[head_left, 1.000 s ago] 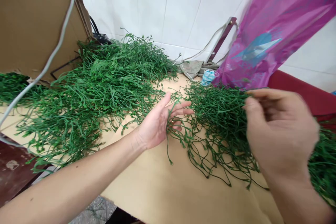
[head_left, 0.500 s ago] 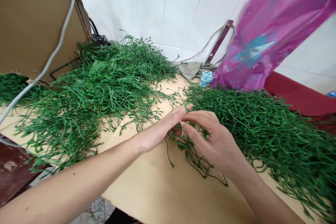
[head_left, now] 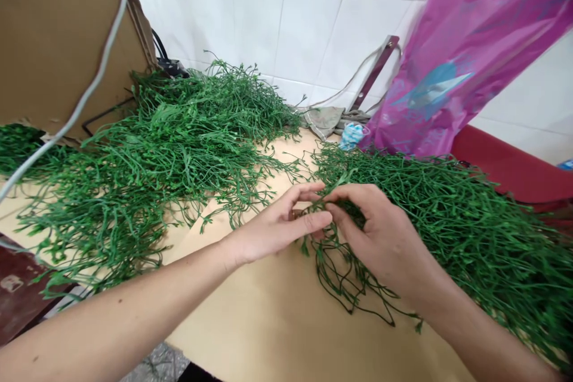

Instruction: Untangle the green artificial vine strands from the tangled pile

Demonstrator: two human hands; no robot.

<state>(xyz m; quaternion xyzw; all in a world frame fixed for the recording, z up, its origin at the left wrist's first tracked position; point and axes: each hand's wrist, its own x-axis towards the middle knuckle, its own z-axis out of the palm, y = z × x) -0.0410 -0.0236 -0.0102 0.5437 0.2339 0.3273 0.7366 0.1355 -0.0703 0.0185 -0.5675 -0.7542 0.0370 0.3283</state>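
Some green stems (head_left: 305, 245) sit pinched in my right hand (head_left: 385, 240); my left hand (head_left: 275, 225) is half-curled, its hold unclear. The pink bag (head_left: 483, 30) at two o'clock carries print (head_left: 441, 91) I can't read.

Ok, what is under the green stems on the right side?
At the left edge of the right pile, the tan surface shows through gaps and seems to continue underneath. What lies below the dense middle is covered; the right hand also hides part.
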